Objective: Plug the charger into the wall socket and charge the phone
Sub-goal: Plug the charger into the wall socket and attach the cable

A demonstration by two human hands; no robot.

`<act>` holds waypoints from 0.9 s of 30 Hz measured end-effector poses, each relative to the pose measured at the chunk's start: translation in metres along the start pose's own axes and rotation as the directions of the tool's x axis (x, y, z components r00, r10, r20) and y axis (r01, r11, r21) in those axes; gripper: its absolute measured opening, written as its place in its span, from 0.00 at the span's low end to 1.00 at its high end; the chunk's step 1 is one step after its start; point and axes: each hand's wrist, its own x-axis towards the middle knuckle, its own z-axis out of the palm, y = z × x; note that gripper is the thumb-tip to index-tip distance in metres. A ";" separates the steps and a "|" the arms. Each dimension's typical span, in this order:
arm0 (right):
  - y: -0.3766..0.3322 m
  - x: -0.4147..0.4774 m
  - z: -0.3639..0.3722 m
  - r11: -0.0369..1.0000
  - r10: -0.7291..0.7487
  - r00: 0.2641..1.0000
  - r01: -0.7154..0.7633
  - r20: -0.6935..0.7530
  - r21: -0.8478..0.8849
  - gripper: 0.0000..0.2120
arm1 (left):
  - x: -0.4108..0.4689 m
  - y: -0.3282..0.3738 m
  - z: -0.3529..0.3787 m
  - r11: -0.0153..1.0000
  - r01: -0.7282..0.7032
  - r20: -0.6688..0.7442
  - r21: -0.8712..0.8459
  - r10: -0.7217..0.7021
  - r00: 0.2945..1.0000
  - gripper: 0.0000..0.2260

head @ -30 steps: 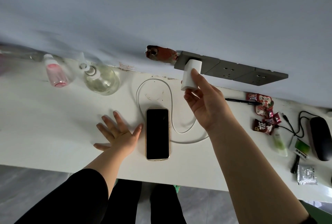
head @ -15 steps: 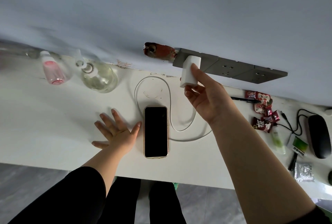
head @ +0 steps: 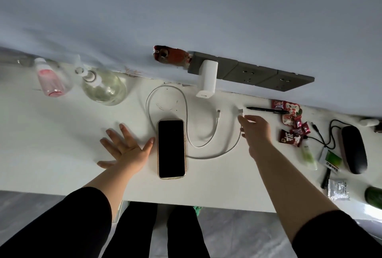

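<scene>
Reaching my right hand (head: 256,131) for the cable (head: 187,121); fingers pinch it just below its right-end plug (head: 240,111), which needs to go into the charger (head: 207,79). Charger sits in the leftmost wall socket (head: 251,71), looks seated. Left hand (head: 126,148) is flat, fingers spread, empty, just beside the phone (head: 171,148) to steady myself. Phone lies face up on the table (head: 51,133), not yet connected; the cable's other plug (head: 218,112) lies loose above it. Pen (head: 266,110) and snack packets (head: 289,113) crowd the right side, near my reach. Bottles (head: 103,86) on the left are well clear.
</scene>
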 end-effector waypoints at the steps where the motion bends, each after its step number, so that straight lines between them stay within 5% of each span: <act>1: 0.009 0.007 0.005 0.997 0.001 0.997 -0.007 -0.075 -0.076 0.21 | 0.001 -0.001 0.000 1.000 -0.002 -0.001 0.002 0.002 1.000 0.53; 4: 0.025 0.020 0.020 0.987 -0.013 0.987 -0.013 -0.159 -0.161 0.21 | 0.003 -0.004 0.002 1.000 -0.005 -0.011 0.027 0.005 1.000 0.56; 8: 0.031 0.027 0.025 0.978 -0.104 0.983 0.074 -0.151 -0.193 0.09 | -0.001 -0.001 0.002 0.999 -0.005 -0.027 0.037 0.006 1.000 0.56; 11: 0.027 0.012 0.023 0.992 -0.123 0.987 0.119 -0.101 -0.042 0.04 | -0.003 0.001 -0.001 0.997 -0.004 0.001 -0.074 0.004 1.000 0.58; 18: 0.005 -0.084 0.023 0.935 -0.259 0.954 0.207 0.153 0.289 0.10 | 0.001 -0.002 0.000 0.999 -0.007 0.004 0.041 0.007 1.000 0.50; 21: -0.012 -0.117 0.032 0.904 -0.246 0.947 0.148 0.205 0.402 0.06 | 0.000 -0.002 -0.002 1.000 -0.002 0.026 0.018 0.002 1.000 0.54; 27: -0.035 -0.134 0.046 0.890 -0.158 0.937 -0.001 0.310 0.456 0.07 | -0.002 0.000 -0.002 0.999 -0.017 -0.006 0.038 0.017 1.000 0.47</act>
